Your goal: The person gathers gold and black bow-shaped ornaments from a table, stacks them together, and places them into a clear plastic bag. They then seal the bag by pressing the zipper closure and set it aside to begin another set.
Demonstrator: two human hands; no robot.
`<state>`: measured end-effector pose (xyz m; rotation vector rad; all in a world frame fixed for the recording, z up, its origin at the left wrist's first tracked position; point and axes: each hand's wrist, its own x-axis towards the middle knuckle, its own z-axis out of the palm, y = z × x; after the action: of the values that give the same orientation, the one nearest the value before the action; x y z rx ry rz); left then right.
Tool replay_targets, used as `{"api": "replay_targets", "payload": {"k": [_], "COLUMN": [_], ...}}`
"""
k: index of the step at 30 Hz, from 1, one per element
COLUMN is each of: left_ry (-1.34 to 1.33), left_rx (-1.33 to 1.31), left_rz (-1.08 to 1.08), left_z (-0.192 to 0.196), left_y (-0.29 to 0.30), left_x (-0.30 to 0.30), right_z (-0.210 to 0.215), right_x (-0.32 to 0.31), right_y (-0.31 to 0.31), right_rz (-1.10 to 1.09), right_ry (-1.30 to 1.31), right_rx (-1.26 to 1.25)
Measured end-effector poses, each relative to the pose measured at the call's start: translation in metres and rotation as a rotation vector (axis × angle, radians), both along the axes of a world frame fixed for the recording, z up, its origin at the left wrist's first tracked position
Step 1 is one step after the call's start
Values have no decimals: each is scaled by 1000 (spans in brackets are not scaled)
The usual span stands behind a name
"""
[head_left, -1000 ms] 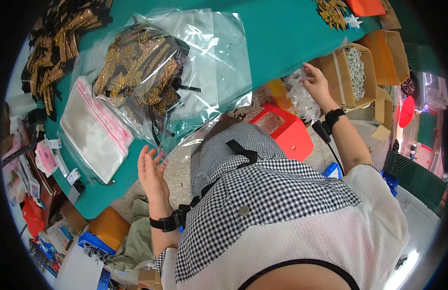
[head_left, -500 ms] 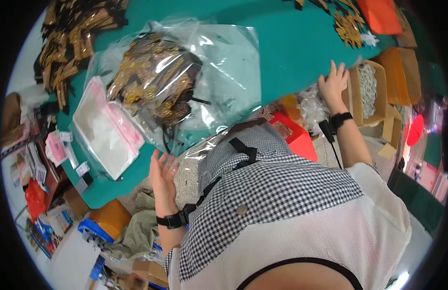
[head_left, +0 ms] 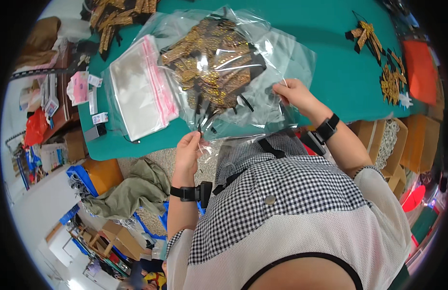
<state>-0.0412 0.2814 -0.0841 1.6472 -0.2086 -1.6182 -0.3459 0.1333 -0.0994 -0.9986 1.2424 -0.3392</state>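
A large clear plastic bag (head_left: 294, 55) lies on the green table, with a pile of gold-and-black sequined strips (head_left: 214, 67) seen through its film. My left hand (head_left: 189, 147) pinches the bag's near edge, left of its middle. At the bag's right side, my right hand (head_left: 294, 94) grips the film between thumb and fingers. Left of the pile rests a stack of flat clear bags with pink edges (head_left: 142, 89), partly under the large bag's film.
More gold-and-black strips (head_left: 120, 17) lie at the far left of the green table (head_left: 330, 43). Gold pieces (head_left: 392, 83) and a red-orange sheet (head_left: 419, 72) are at the right. A cardboard box of pale chain or cord (head_left: 389, 145) stands beside the near right edge.
My right hand has come from the boxes at the table's right edge to the bag and taken hold of it. My left hand has closed on the bag's near edge.
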Motion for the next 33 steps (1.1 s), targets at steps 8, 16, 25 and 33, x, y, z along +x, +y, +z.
{"api": "replay_targets", "payload": {"k": [8, 16, 25, 33], "left_ry": [90, 111, 36, 127], "left_rx": [28, -654, -857, -93], "left_rz": [-78, 207, 93, -98], "left_z": [21, 140, 101, 10], "left_y": [-25, -170, -141, -9], "left_x": [1, 90, 68, 36], "right_z": [26, 173, 130, 24], "right_x": [8, 78, 47, -9], "right_y": [-20, -151, -91, 22], "right_rz": [-4, 109, 260, 233], "right_ry": [-203, -595, -399, -171], "right_rx": [188, -167, -507, 290]}}
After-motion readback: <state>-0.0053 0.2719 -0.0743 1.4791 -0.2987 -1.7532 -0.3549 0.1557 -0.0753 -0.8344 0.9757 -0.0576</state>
